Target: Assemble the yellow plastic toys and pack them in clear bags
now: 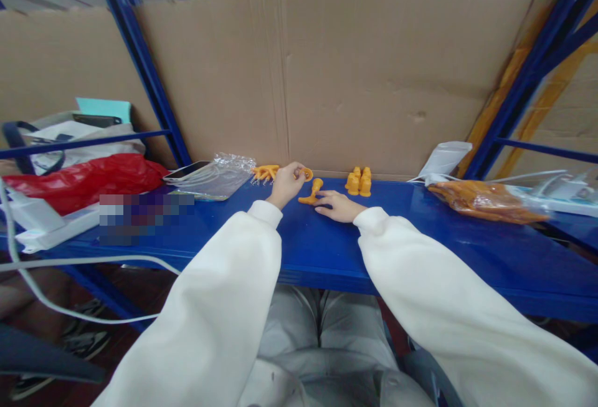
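Note:
My left hand [286, 184] rests on the blue shelf [327, 251] with its fingers pinched on a small orange ring-shaped part [307, 174]. My right hand [337, 205] lies beside it, fingers curled, touching an orange stemmed part [312, 194] that lies on the shelf. A small heap of thin orange pieces [265, 172] lies just left of my left hand. Several orange cone-shaped parts [359, 182] stand upright in a cluster to the right of my right hand. Both arms wear white sleeves.
A clear plastic bag [219, 177] and a phone [187, 171] lie at left, beside a red bag [88, 181] and white cables. At right sits a bag of orange parts [486, 201] and a white pouch [443, 159]. A cardboard wall [355, 76] backs the shelf between blue uprights.

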Demonstrator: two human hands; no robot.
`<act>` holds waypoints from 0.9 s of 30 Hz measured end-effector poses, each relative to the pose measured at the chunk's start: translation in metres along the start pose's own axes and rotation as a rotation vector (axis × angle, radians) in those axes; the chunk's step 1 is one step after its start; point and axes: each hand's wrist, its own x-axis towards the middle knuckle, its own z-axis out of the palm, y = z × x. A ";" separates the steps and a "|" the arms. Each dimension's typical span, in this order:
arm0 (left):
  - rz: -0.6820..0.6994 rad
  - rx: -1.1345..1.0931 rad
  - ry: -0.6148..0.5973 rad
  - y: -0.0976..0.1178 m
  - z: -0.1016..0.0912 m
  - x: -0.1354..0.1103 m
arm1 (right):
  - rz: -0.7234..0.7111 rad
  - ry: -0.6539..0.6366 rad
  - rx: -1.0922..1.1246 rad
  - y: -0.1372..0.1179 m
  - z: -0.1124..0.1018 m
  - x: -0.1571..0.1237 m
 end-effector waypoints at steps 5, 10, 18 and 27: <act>0.038 0.020 -0.032 0.003 0.001 -0.002 | 0.180 -0.042 -0.001 0.006 0.005 0.000; 0.053 0.017 -0.047 0.005 0.002 -0.003 | 0.127 0.098 0.096 0.012 0.007 0.003; 0.069 -0.195 -0.303 0.016 0.006 -0.013 | -0.020 0.253 0.349 -0.002 -0.001 0.001; 0.266 -0.080 -0.397 -0.005 0.022 -0.006 | 0.159 0.400 0.157 -0.004 -0.008 -0.003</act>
